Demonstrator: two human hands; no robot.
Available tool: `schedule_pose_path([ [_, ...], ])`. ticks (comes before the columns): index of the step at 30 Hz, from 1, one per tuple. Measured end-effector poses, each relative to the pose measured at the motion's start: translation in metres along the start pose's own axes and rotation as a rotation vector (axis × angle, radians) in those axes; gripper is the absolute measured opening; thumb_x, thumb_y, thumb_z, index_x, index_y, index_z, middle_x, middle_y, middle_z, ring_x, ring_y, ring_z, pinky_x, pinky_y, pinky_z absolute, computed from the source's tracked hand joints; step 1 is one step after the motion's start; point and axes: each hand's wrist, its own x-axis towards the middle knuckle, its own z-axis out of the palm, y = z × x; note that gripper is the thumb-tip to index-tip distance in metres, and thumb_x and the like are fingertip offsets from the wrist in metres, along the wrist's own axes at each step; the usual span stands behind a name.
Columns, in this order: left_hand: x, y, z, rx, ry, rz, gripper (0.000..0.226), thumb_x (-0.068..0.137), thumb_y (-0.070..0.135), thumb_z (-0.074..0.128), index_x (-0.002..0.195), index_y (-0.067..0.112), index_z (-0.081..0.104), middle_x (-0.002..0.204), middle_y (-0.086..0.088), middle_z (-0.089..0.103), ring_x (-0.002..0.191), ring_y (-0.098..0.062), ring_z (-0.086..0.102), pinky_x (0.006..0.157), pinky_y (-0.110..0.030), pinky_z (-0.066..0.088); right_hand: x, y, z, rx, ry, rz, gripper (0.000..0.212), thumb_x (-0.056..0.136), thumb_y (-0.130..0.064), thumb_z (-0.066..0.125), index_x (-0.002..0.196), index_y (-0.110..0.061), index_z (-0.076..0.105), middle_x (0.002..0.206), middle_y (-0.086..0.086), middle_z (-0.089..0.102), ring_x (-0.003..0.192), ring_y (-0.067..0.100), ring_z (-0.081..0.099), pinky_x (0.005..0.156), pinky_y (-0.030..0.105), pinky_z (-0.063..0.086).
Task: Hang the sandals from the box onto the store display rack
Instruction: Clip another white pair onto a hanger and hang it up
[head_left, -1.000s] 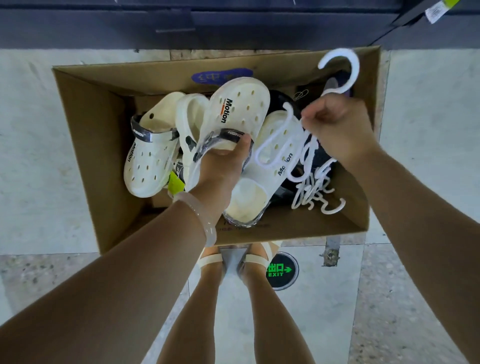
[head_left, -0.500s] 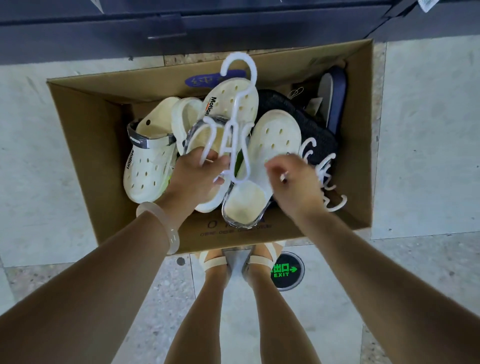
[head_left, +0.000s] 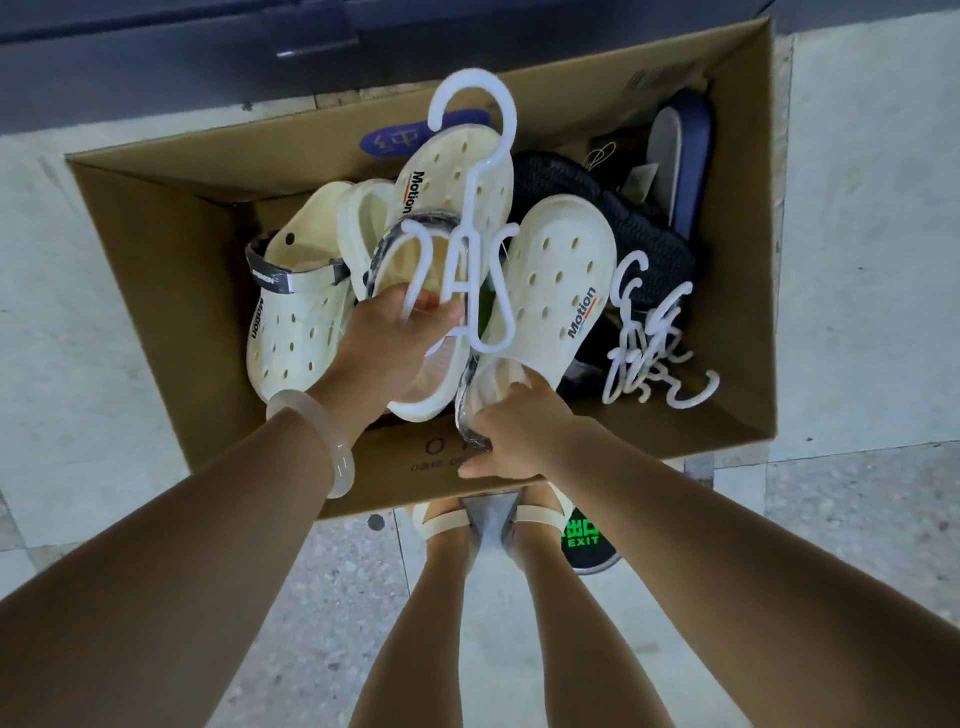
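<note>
An open cardboard box (head_left: 156, 270) on the floor holds cream perforated "Motion" sandals. My left hand (head_left: 395, 338) grips one cream sandal (head_left: 457, 171) together with a white plastic hanger (head_left: 475, 218), whose hook points up and away. My right hand (head_left: 514, 431) grips the heel end of a second cream sandal (head_left: 561, 280) just to the right. A third cream sandal (head_left: 296, 322) lies at the box's left side.
A pile of spare white hangers (head_left: 649, 343) lies in the box's right part, next to black sandals (head_left: 613, 218) and a navy slipper (head_left: 680, 161). A dark shelf base (head_left: 208, 47) runs behind the box. My feet and a green exit floor sign (head_left: 587, 540) are below it.
My right hand passed the white hanger to my left hand, which now holds it with the sandal. The right hand dropped down and took hold of the second cream sandal's heel.
</note>
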Motion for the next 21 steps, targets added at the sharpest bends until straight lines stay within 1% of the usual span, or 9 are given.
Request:
schedule_pose_path([
  [2, -0.001, 0.003, 0.000, 0.005, -0.014, -0.015, 0.025, 0.085, 0.032, 0.063, 0.097, 0.010, 0.066, 0.078, 0.004, 0.062, 0.075, -0.012, 0.057, 0.066, -0.020, 0.042, -0.008, 0.003, 0.005, -0.101, -0.037, -0.028, 0.063, 0.086, -0.063, 0.043, 0.125, -0.014, 0.051, 0.118, 0.010, 0.059, 0.124, 0.031, 0.042, 0.117, 0.048, 0.009],
  [4, -0.002, 0.005, 0.000, 0.016, -0.029, -0.025, 0.022, 0.085, 0.032, 0.063, 0.092, 0.012, 0.067, 0.076, 0.004, 0.062, 0.078, -0.017, 0.058, 0.068, -0.022, 0.043, -0.011, 0.003, 0.012, -0.129, 0.004, -0.031, 0.063, 0.088, -0.061, 0.041, 0.127, -0.013, 0.052, 0.124, 0.011, 0.056, 0.127, 0.031, 0.041, 0.117, 0.045, 0.007],
  [6, -0.002, 0.004, 0.000, 0.023, -0.028, -0.031, 0.020, 0.084, 0.034, 0.063, 0.088, 0.014, 0.066, 0.077, 0.004, 0.063, 0.081, -0.019, 0.059, 0.070, -0.025, 0.044, -0.013, 0.005, 0.012, -0.072, 0.005, -0.020, 0.064, 0.092, -0.060, 0.031, 0.131, -0.013, 0.050, 0.136, 0.011, 0.048, 0.132, 0.032, 0.035, 0.117, 0.044, 0.005],
  [9, -0.001, 0.002, -0.001, 0.040, -0.032, -0.019, 0.026, 0.085, 0.035, 0.062, 0.094, 0.011, 0.067, 0.077, 0.005, 0.063, 0.077, -0.014, 0.059, 0.070, -0.025, 0.044, -0.014, 0.005, 0.004, -0.034, -0.022, -0.031, 0.063, 0.096, -0.056, 0.020, 0.135, -0.015, 0.046, 0.145, 0.007, 0.042, 0.137, 0.031, 0.030, 0.118, 0.044, 0.001],
  [12, 0.000, 0.000, 0.000, 0.055, -0.039, 0.003, 0.026, 0.086, 0.034, 0.061, 0.095, 0.011, 0.067, 0.076, 0.006, 0.062, 0.071, -0.007, 0.056, 0.063, -0.019, 0.041, -0.006, 0.005, 0.003, 0.049, -0.078, -0.024, 0.068, 0.092, -0.063, 0.017, 0.141, -0.020, 0.036, 0.146, 0.011, 0.040, 0.140, 0.031, 0.026, 0.118, 0.046, 0.000],
  [14, 0.001, -0.001, 0.001, 0.057, -0.037, 0.006, 0.027, 0.085, 0.035, 0.062, 0.096, 0.010, 0.067, 0.078, 0.004, 0.063, 0.074, -0.012, 0.058, 0.065, -0.021, 0.042, -0.002, 0.003, 0.006, 0.203, -0.117, 0.017, 0.076, 0.085, -0.072, 0.018, 0.140, -0.023, 0.034, 0.149, 0.013, 0.033, 0.142, 0.034, 0.016, 0.117, 0.049, -0.001],
  [16, 0.001, -0.001, 0.002, 0.048, -0.036, 0.000, 0.029, 0.085, 0.035, 0.062, 0.097, 0.010, 0.068, 0.080, 0.002, 0.065, 0.076, -0.013, 0.059, 0.067, -0.022, 0.043, -0.003, -0.003, 0.008, 0.403, -0.135, 0.062, 0.083, 0.077, -0.080, 0.024, 0.137, -0.023, 0.034, 0.148, 0.011, 0.032, 0.142, 0.036, 0.007, 0.116, 0.050, 0.003],
  [18, 0.000, -0.001, 0.001, 0.028, -0.035, -0.003, 0.027, 0.085, 0.034, 0.063, 0.096, 0.010, 0.067, 0.078, 0.004, 0.063, 0.073, -0.009, 0.057, 0.065, -0.019, 0.042, -0.007, -0.007, 0.005, 0.583, -0.134, 0.074, 0.083, 0.075, -0.078, 0.040, 0.135, -0.020, 0.033, 0.139, 0.006, 0.038, 0.140, 0.033, 0.007, 0.112, 0.048, 0.014],
  [21, 0.001, 0.000, -0.002, 0.014, -0.041, -0.003, 0.024, 0.085, 0.033, 0.062, 0.095, 0.011, 0.067, 0.077, 0.006, 0.062, 0.072, -0.007, 0.056, 0.065, -0.017, 0.041, -0.023, -0.005, -0.006, 0.795, -0.056, 0.037, 0.086, 0.069, -0.063, 0.067, 0.133, -0.018, 0.032, 0.115, -0.001, 0.049, 0.125, 0.023, 0.036, 0.101, 0.039, 0.035],
])
